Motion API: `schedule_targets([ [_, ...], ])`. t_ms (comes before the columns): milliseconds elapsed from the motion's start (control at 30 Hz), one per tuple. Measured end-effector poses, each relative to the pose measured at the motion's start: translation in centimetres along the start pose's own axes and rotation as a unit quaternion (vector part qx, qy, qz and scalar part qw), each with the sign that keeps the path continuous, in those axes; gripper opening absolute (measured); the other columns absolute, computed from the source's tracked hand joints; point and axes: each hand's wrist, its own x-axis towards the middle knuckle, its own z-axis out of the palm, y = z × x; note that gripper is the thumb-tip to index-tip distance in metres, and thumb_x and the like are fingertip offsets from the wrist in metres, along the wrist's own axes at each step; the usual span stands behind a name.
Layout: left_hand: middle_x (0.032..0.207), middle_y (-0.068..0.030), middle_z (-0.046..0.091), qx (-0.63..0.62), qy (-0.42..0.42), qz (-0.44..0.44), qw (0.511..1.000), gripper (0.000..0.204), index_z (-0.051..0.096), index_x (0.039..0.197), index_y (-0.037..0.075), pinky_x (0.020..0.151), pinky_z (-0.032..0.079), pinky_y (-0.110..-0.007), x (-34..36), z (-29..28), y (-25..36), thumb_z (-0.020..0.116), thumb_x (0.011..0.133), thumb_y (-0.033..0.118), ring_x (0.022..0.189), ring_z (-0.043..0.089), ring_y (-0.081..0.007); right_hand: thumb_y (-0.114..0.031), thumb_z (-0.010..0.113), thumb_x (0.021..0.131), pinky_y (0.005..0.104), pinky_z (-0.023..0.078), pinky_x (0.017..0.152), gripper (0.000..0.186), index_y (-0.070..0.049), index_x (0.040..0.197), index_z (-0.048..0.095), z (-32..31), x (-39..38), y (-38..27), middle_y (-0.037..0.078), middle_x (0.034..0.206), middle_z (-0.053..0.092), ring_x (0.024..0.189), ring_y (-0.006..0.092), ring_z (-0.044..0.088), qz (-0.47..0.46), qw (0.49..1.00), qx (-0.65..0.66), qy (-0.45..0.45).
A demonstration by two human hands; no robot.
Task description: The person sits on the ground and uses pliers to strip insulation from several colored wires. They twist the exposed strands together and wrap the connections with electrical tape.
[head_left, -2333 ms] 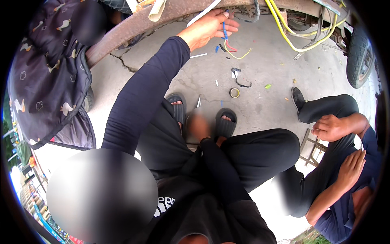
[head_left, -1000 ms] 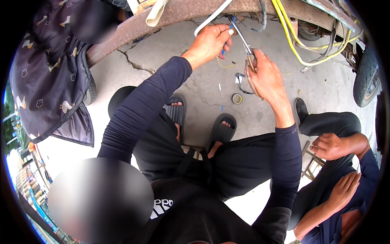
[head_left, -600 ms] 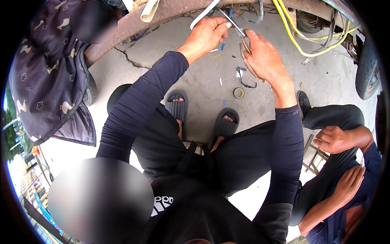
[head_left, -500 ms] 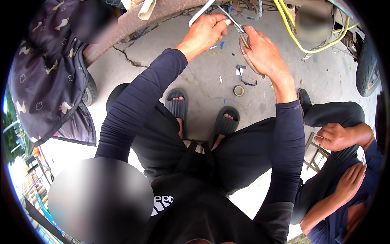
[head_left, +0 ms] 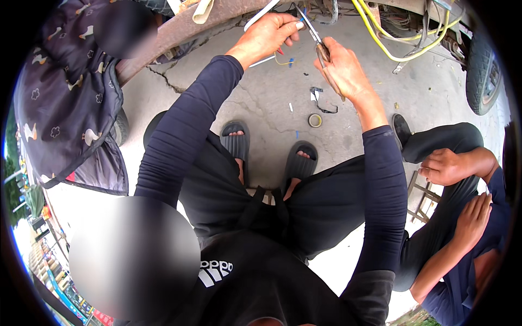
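High in the view my left hand [head_left: 272, 35] is closed, thumb against fingers, on a thin blue piece [head_left: 303, 16], which looks like a taped wire, below the rusty steel beam [head_left: 168, 38]. My right hand [head_left: 342, 70] grips a pair of long metal-bladed scissors [head_left: 315, 33] with brownish handles, the blades angled up beside the blue piece at my left fingertips; whether they touch it I cannot tell. A white cable [head_left: 260, 13] runs just above my left hand. Red and yellow wire ends show under that hand.
A tape roll [head_left: 315, 120] and scraps [head_left: 321, 103] lie on the cracked concrete. Yellow cables [head_left: 380, 43] loop near a wheel [head_left: 481, 76]. A padded patterned cover [head_left: 70, 108] hangs at left. At right a co-worker sits with hands [head_left: 443, 163] by the knees.
My right hand has come up from my lap with the scissors to my left hand, whose fingers have closed. Over the last moments both hands shifted slightly up and left in the view.
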Motion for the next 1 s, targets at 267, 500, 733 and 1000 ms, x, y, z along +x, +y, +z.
schedule_targets([
  [267, 0.077, 0.0004, 0.063, 0.02, 0.014, -0.052, 0.998, 0.032, 0.068, 0.104, 0.006, 0.061, 0.05, -0.029, -2.3, 0.2, 1.2, 0.055, 0.099, 0.034, 0.07, 0.057, -0.0094, -0.023, 0.06, 0.089, 0.0418, 0.047, 0.075, 0.033, -0.005, 0.115, 0.054, 0.0, -2.0, -0.5, 0.018, 0.096, 0.062, 0.091, 0.0346, 0.06, 0.027, 0.994, 0.072, -0.076],
  [500, 0.072, -0.0036, 0.061, 0.084, 0.019, -0.037, 0.996, 0.034, 0.067, 0.092, 0.006, 0.066, 0.047, -0.034, -2.4, 0.1, 1.1, 0.054, 0.098, 0.037, 0.067, 0.056, -0.0155, -0.024, 0.063, 0.088, 0.0448, 0.045, 0.079, 0.03, -0.004, 0.107, 0.053, 0.0, -0.5, 0.2, 0.019, 0.094, 0.061, 0.091, 0.0407, 0.058, -0.038, 0.998, -0.032, -0.047],
  [733, 0.077, 0.0008, 0.061, 0.079, -0.028, -0.036, 0.996, 0.036, 0.069, 0.106, 0.007, 0.057, 0.051, -0.029, -3.1, -1.6, 1.5, 0.056, 0.098, 0.04, 0.07, 0.059, -0.0083, -0.024, 0.062, 0.087, 0.047, 0.045, 0.076, 0.027, -0.001, 0.099, 0.055, -0.3, -1.3, -1.4, 0.021, 0.09, 0.061, 0.088, 0.0433, 0.058, -0.024, 0.999, -0.033, -0.029],
  [1000, 0.077, -0.0133, 0.069, 0.258, -0.138, -0.002, 0.956, 0.028, 0.068, 0.101, 0.001, 0.067, 0.051, -0.041, -5.8, -1.2, -1.5, 0.059, 0.094, 0.026, 0.069, 0.066, -0.0278, -0.028, 0.064, 0.083, 0.0475, 0.05, 0.085, 0.033, 0.0, 0.101, 0.065, 2.3, -8.7, -1.4, 0.026, 0.098, 0.066, 0.097, 0.0434, 0.063, 0.06, 0.99, -0.047, -0.116],
])
